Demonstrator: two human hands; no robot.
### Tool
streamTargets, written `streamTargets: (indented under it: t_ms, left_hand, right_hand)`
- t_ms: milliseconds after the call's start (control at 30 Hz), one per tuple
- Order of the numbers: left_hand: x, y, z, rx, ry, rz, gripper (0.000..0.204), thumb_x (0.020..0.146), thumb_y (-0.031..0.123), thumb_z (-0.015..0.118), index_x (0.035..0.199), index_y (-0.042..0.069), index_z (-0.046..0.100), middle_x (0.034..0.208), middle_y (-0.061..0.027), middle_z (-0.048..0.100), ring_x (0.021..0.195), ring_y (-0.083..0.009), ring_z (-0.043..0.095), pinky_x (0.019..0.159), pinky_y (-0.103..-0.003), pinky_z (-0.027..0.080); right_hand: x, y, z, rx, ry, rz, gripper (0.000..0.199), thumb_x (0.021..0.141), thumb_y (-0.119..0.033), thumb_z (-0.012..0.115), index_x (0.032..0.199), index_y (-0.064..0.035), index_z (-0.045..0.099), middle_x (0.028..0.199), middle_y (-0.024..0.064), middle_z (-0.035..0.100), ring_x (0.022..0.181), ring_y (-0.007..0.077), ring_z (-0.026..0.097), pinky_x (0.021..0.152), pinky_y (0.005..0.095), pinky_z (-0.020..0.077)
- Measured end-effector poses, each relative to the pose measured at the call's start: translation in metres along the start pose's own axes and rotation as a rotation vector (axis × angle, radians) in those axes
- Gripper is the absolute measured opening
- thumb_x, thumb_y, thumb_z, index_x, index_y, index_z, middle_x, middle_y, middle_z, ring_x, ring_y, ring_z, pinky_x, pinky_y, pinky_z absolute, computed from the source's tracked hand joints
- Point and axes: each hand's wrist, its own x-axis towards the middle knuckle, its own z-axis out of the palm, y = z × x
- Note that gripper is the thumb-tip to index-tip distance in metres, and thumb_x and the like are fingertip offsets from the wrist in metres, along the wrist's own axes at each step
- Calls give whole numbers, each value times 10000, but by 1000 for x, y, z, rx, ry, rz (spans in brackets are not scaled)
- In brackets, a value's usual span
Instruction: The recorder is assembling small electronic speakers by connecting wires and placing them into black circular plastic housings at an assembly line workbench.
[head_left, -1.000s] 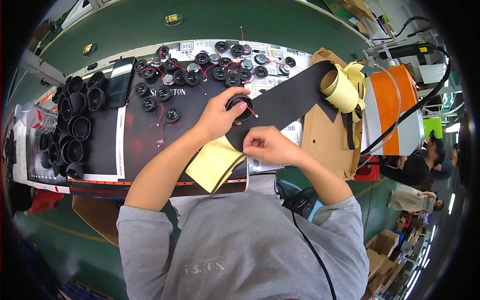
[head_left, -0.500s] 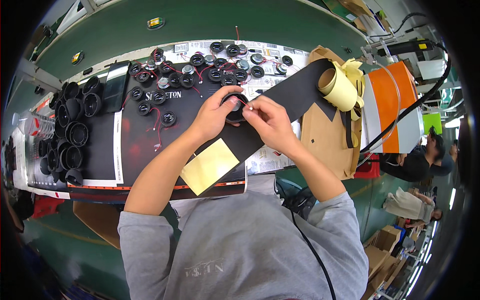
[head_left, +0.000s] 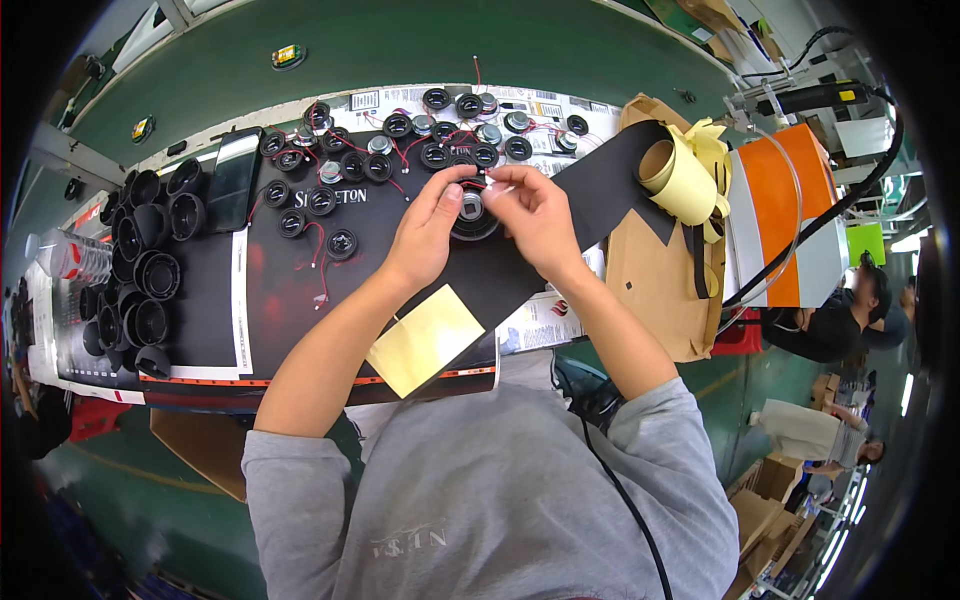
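Note:
A round black housing with a small speaker set in it lies in front of me on the black sheet. Over its far rim both hands meet at the speaker's thin red wire. My right hand pinches the wire near its small white plug. My left hand is beside the housing, its thumb and forefinger closed at the wire; the fingertips partly hide what they grip. Just nearer to me is a yellow paper pad.
Loose speakers with red wires spread across the far middle. Black housings crowd the left beside a plastic bottle and a dark phone. Rightward are a yellow paper roll, cardboard and an orange-white box.
My left thumb has come off the housing, and the left fingers have moved up to the wire. The housing now rests lower, with its speaker in view. My right hand has shifted slightly away from me.

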Motion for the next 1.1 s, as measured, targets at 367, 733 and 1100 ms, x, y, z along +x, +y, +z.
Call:
streamTargets:
  t_ms: [367, 733, 1100]
  left_hand:
    - [7, 18, -8, 510, 421, 391, 409, 927, 261, 638, 1239, 5, 576, 1220, -169, 584, 1069, -264, 582, 852, -358, 474]
    - [4, 24, -10, 1108, 214, 618, 284, 750, 91, 735, 1017, 51, 646, 917, -68, 628, 818, -244, 617, 689, -341, 520]
    - [4, 23, 4, 1087, 172, 587, 210, 737, 1, 679, 933, -3, 604, 893, -105, 595, 698, -279, 645, 544, -349, 536]
  right_hand:
    - [17, -2, 14, 673, -224, 291, 404, 1036, -357, 415, 1134, -6, 589, 880, 85, 662, 702, 161, 657, 540, 250, 536]
    - [15, 23, 37, 434, -88, 62, 338, 1026, -263, 462, 1255, -20, 513, 928, 56, 603, 634, 79, 552, 541, 209, 490]
    - [1, 19, 38, 16, 2, -161, 416, 995, -299, 479, 1263, 19, 483, 1048, 237, 640, 948, 367, 642, 829, 403, 493]
